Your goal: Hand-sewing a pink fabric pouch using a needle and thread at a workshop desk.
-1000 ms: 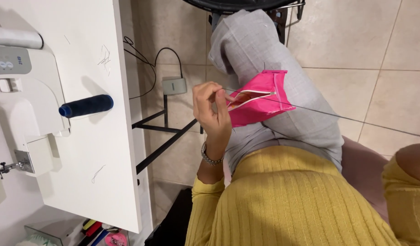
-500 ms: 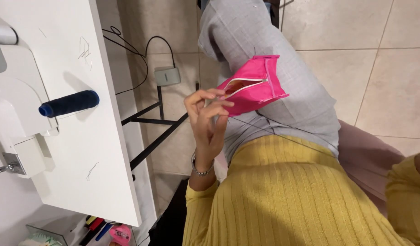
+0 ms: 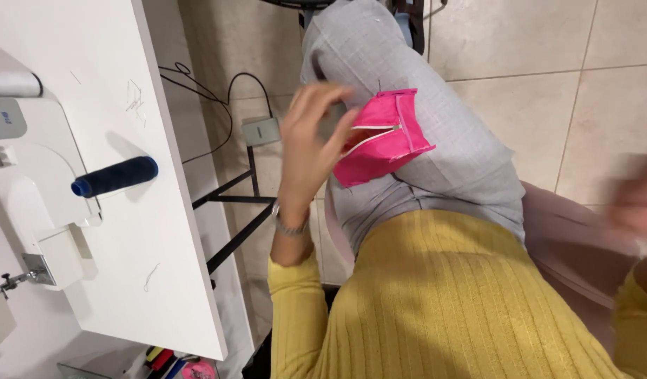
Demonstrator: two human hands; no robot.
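**Steady the pink pouch on your thigh**

Your left hand is raised over your lap with the fingers loosely spread and curled toward the pink fabric piece, which rests on your grey-trousered thigh, its white zipper line facing up. The fingertips sit right at the pouch's near edge; motion blur makes it hard to say whether they pinch the fabric or only brush it. Close thumb and forefinger firmly on that edge so the piece cannot slide off your leg. Your right hand is out at the far right of the view, badly blurred, so I cannot tell how its fingers are set. Bring it back within sight and keep any thread taut but not strained. The navy thread spool lies on the white table beside the sewing machine, well apart from your hands.
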